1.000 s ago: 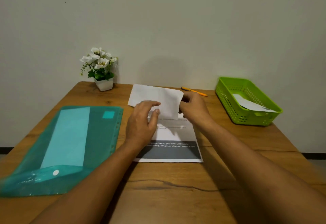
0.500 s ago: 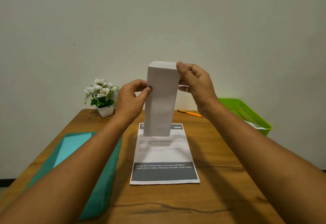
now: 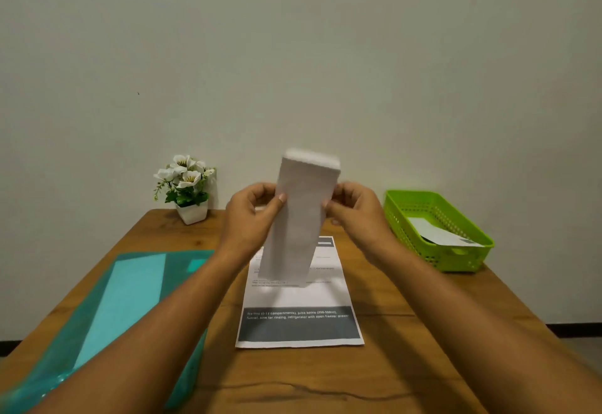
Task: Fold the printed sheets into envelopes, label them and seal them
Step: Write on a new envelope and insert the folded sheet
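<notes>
A white envelope (image 3: 301, 221) stands on end in the air above the table, its upper end blurred. My left hand (image 3: 252, 215) pinches its left edge with thumb in front. My right hand (image 3: 356, 215) pinches its right edge. Below it a printed sheet (image 3: 299, 319) with a dark grey band of white text lies flat on the wooden table (image 3: 325, 384). Another sheet or envelope (image 3: 439, 234) lies inside the green basket (image 3: 469, 257).
A teal plastic folder (image 3: 107, 309) covers the table's left side under my left forearm. A small white pot of white flowers (image 3: 187, 189) stands at the back left by the wall. The green basket sits at the right edge.
Both hands lifted the envelope off the sheet and turned it upright, then lowered it slightly; my grips have shifted down from its top to its mid edges.
</notes>
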{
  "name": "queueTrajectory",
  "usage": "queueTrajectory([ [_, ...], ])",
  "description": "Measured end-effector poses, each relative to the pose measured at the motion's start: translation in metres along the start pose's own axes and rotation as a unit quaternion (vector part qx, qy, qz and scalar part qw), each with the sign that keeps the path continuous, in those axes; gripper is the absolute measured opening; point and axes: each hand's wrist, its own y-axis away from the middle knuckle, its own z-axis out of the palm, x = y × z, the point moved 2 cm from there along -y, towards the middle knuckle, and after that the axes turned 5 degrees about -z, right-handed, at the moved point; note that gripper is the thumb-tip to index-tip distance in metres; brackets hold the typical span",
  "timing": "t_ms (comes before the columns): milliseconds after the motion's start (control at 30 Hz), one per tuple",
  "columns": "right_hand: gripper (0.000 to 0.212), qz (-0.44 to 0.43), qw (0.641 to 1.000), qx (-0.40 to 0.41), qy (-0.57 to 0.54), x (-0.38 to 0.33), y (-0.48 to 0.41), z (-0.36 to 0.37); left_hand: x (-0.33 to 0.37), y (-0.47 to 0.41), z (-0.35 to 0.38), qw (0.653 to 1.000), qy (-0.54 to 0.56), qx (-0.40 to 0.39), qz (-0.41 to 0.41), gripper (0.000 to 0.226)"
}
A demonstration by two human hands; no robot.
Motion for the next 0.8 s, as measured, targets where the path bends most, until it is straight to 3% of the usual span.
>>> queueTrajectory([
  [133, 0.009, 0.05, 0.998, -0.028, -0.006, 0.033, 0.025, 0.008, -0.039, 0.035, 0.005, 0.998, -0.004, -0.012, -0.066, 0.018],
  [267, 0.025, 0.003, 1.0, -0.001, 0.02, 0.015, 0.0, 0.0, -0.014, 0.013, -0.005, 0.999, 0.027, 0.012, -0.023, 0.033],
  [433, 0.043, -0.08, 0.996, -0.018, 0.047, -0.027, -0.014, 0.005, 0.022, -0.008, -0.013, 0.997, -0.032, 0.045, 0.057, 0.055],
  [667, 0.02, -0.139, 0.972, -0.05, 0.184, -0.034, -0.013, 0.03, 0.012, -0.004, -0.015, 0.994, -0.068, 0.048, 0.074, 0.018],
  [800, 0.009, -0.139, 0.976, -0.046, 0.163, -0.036, -0.015, 0.031, 0.019, -0.008, -0.02, 0.996, -0.049, 0.056, 0.057, 0.011],
])
